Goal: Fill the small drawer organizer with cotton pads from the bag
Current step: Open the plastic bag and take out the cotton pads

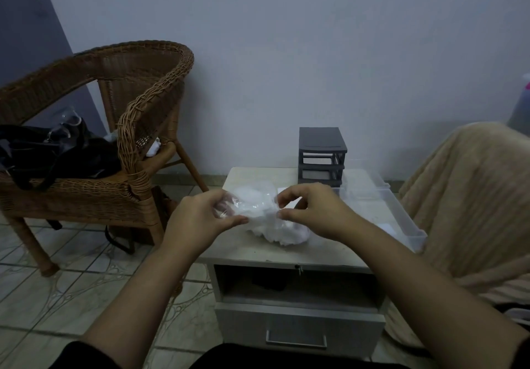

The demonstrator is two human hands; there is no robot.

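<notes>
A clear plastic bag of white cotton pads is held just above a small bedside table. My left hand pinches the bag's left side. On the right side, my right hand pinches the bag between thumb and fingers. The bag's lower part bulges white and rests on the table top. At the table's back stands the small dark grey drawer organizer. Its upper slot looks empty, and a drawer sits in the lower slot.
A clear plastic box lies on the table's right side. A wicker chair with a black bag stands to the left. On the right lies a beige blanket. The table has an open shelf and a handled drawer below.
</notes>
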